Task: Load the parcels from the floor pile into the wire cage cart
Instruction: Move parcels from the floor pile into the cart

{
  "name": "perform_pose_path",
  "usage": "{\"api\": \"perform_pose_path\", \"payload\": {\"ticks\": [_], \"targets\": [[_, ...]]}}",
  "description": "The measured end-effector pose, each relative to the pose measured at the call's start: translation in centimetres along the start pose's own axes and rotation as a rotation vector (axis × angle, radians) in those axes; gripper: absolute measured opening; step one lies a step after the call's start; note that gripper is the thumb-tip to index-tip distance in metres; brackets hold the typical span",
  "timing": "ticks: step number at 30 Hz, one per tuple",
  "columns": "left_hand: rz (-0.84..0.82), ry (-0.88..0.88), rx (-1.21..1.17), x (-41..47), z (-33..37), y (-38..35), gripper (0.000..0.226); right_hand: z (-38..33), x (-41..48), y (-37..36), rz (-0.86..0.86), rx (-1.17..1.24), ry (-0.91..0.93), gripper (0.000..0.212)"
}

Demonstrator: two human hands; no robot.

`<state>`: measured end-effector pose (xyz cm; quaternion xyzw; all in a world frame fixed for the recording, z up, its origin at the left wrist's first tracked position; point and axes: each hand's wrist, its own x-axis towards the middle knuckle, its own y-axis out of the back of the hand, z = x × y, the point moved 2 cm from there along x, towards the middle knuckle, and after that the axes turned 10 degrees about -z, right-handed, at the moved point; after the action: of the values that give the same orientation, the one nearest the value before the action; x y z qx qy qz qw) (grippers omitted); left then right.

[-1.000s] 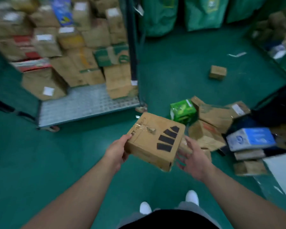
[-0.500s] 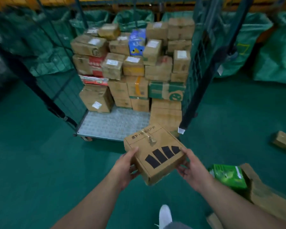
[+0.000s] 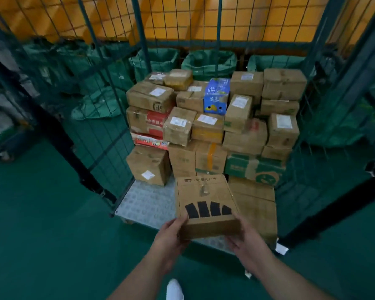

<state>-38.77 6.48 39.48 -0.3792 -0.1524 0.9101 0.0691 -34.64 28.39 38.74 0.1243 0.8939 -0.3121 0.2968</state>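
I hold a brown cardboard parcel [image 3: 205, 202] with black bar marks on its top, level, over the front edge of the wire cage cart's metal floor [image 3: 147, 204]. My left hand [image 3: 173, 237] grips its near left corner and my right hand [image 3: 245, 239] grips its near right corner. Inside the cart a stack of parcels [image 3: 214, 126] fills the back and right, among them a blue box [image 3: 216, 96] and a green-printed carton [image 3: 254, 167]. A flat brown box [image 3: 256, 204] lies just right of the held parcel.
The cart's open wire door [image 3: 100, 135] swings out at the left, and a dark frame post [image 3: 333, 208] stands at the right. Green sacks [image 3: 208, 61] line the orange wall behind. Green floor [image 3: 41, 234] spreads around me; my white shoe [image 3: 174, 290] shows below.
I have turned and stepped up to the cart; the floor pile has left view. The parcel has moved forward over the cart floor's front edge and now sits squarer in both hands.
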Motion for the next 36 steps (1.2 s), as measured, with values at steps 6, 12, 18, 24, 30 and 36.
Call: {"api": "perform_pose_path", "payload": {"ticks": [6, 12, 18, 24, 30, 36], "targets": [[-0.105, 0.087, 0.057, 7.6, 10.0, 2.3, 0.048, -4.4, 7.4, -7.5, 0.059, 0.036, 0.026, 0.057], [-0.013, 0.07, 0.082, 15.0, 17.6, 2.8, 0.062, -7.8, 13.5, -12.1, 0.051, 0.022, -0.004, 0.044], [0.065, 0.113, 0.063, 21.8, 22.3, 1.1, 0.057, -11.1, 23.5, -13.2, 0.084, 0.0, -0.021, 0.072], [0.137, 0.103, 0.124, 26.7, 27.7, -0.3, 0.042, -15.4, 31.2, -15.1, 0.061, -0.003, -0.061, 0.076], [0.196, 0.073, 0.121, 32.6, 33.1, -0.9, 0.051, -19.3, 36.5, -18.3, 0.015, 0.072, -0.109, 0.06], [0.173, 0.11, 0.163, 38.1, 38.8, -0.2, 0.056, -21.9, 42.7, -22.4, 0.062, 0.082, -0.094, 0.046]]}}
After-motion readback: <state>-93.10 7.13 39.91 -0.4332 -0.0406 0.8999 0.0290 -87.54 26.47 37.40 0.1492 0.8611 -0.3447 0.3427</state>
